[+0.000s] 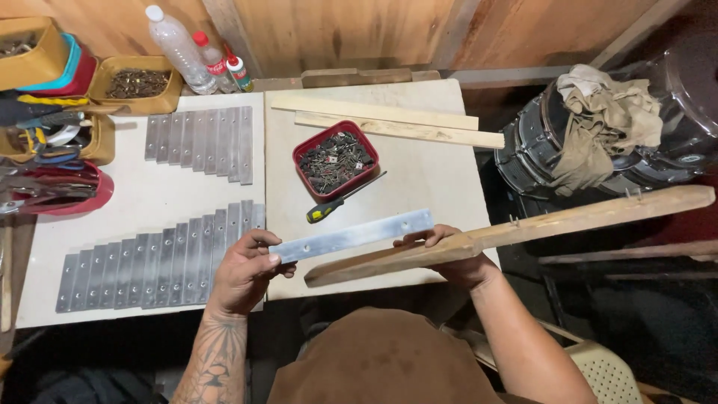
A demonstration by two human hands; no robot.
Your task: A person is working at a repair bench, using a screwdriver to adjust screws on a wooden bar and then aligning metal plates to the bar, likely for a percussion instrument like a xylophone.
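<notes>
1. Two objects held at lower centre of the frame: flat metal bar point(351, 236) with drilled holes, pinched at its left end by left hand point(243, 269), thumb on top, fingers curled beneath.
2. Long wooden slat point(508, 233) gripped near its left third by right hand point(449, 258), fingers wrapped over the upper edge; far end carried out past the table toward the right edge of the frame, over the drums point(673, 127).
3. Bar laid just above the slat, near it; contact between the two not discernible.
4. Bar judged stiff, thin, fairly light, smooth and likely slippery; best taken at the ends, clear of the holes.
5. Slat judged rigid, light but unwieldy from length; small nails point(514, 221) seen standing from the top face, so grasped safely only on bare wood between them.
6. Seen around: matching metal bars point(149, 262) in rows at left, red tray of screws point(335, 159) and screwdriver point(342, 199) at centre, on white table point(419, 172).
</notes>
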